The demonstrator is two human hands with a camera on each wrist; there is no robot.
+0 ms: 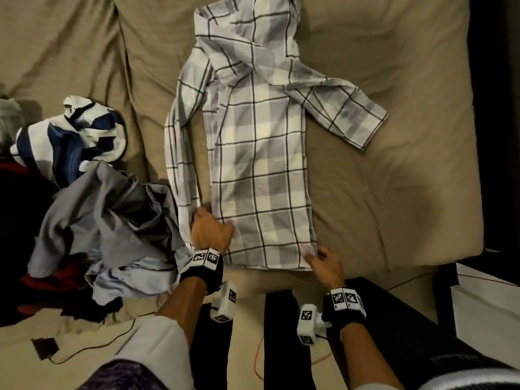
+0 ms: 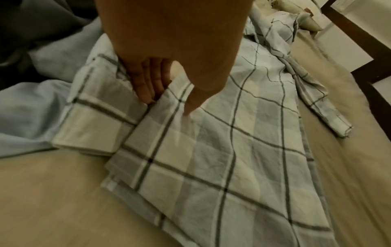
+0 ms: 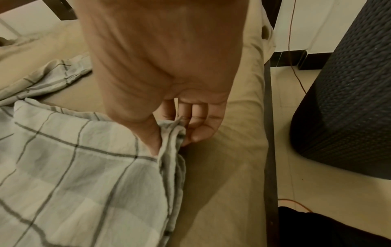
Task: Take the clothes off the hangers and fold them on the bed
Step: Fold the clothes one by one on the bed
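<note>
Pinching the near hem corners of the grey-and-white checked cotton shirt [image 1: 261, 153], you have your left hand [image 1: 211, 230] at its left corner, thumb on top, fingers [image 2: 148, 83] tucked under, and your right hand [image 3: 169, 93] nipping the right edge. It lies flat on the tan-sheeted bed [image 1: 394, 192], off its hanger, body narrowed, one sleeve still splayed right. Left to do, as I judge it: the crumpled grey shirt heap [image 1: 107, 220] and the navy-and-white striped garment [image 1: 70, 139] beside it.
</note>
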